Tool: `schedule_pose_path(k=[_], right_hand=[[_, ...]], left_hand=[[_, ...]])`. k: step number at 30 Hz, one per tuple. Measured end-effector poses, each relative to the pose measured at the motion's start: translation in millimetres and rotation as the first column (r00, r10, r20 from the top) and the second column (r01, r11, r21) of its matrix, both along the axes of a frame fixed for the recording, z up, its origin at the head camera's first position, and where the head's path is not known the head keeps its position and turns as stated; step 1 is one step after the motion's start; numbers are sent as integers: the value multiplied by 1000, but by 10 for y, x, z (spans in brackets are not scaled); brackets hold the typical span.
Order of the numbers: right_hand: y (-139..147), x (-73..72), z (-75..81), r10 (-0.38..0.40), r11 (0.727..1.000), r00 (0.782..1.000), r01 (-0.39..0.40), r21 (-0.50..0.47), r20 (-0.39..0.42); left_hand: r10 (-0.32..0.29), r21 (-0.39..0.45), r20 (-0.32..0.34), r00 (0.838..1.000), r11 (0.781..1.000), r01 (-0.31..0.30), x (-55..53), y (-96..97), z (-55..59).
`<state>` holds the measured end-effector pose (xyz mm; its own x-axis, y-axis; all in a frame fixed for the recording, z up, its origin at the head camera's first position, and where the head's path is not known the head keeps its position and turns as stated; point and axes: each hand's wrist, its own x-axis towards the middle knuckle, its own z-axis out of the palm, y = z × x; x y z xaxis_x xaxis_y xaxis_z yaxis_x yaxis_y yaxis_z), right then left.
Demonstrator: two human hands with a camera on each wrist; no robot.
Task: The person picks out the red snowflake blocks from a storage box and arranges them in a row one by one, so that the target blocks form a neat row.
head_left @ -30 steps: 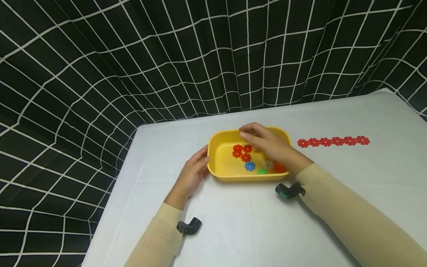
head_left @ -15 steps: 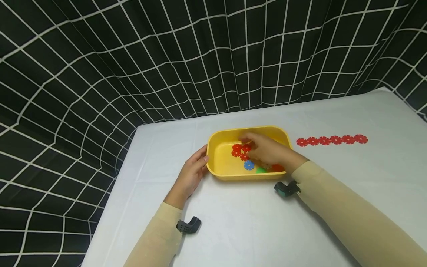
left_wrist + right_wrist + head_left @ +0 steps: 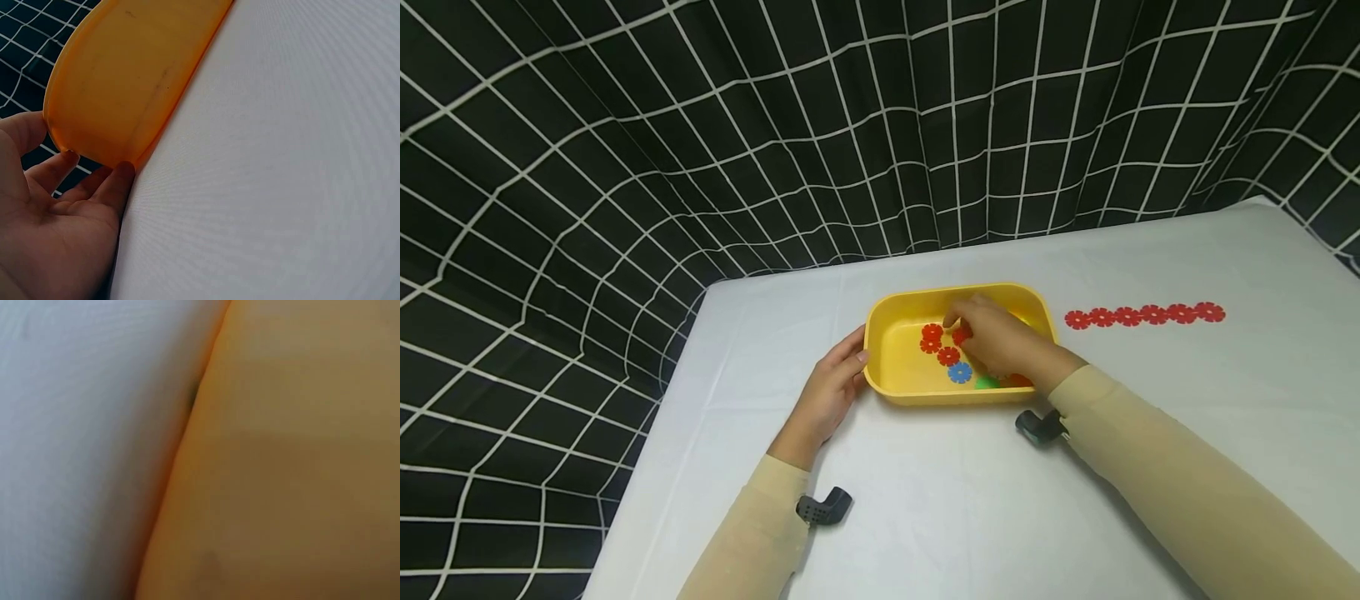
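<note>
A yellow plastic bin (image 3: 897,371) sits on the white-covered table. My left hand (image 3: 829,393) holds its left end from outside; in the left wrist view, the fingertips (image 3: 124,172) bear on the end wall. My right hand (image 3: 998,340) reaches inside, thumb and fingers pinching a red notched snowflake disc (image 3: 959,335). Left of that hand lie more red discs (image 3: 948,356) on the bin's floor, with a blue disc (image 3: 959,372) in front. A green disc (image 3: 987,382) and some red (image 3: 1018,381) show by the front wall, partly covered by the hand.
Right of the bin, several red discs form a straight row (image 3: 1127,316) on the table cloth (image 3: 940,500). A dark curtain (image 3: 820,125) with a white grid rises behind the table. The bin's wall (image 3: 281,487) fills much of the blurred right wrist view.
My right hand has gone from above the bin down among the discs and taken hold of a red one, which has shifted slightly right. The left hand stays on the bin.
</note>
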<state>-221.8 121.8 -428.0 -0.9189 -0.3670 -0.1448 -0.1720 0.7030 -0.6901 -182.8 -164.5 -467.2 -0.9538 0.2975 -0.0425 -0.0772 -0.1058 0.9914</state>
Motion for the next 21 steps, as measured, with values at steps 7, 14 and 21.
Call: schedule_pose_path(k=[7, 14, 21], right_hand=[[26, 8, 35, -32, 992, 999, 35, -119, 28], [71, 32, 83, -75, 946, 995, 91, -310, 61], [124, 55, 137, -120, 895, 989, 143, -422, 82]], left_hand=[[1, 1, -4, 1000, 1000, -1, -2, 5, 9], [8, -3, 5, 1000, 1000, -8, 6, 4, 16], [7, -4, 4, 1000, 1000, -7, 4, 2, -1]])
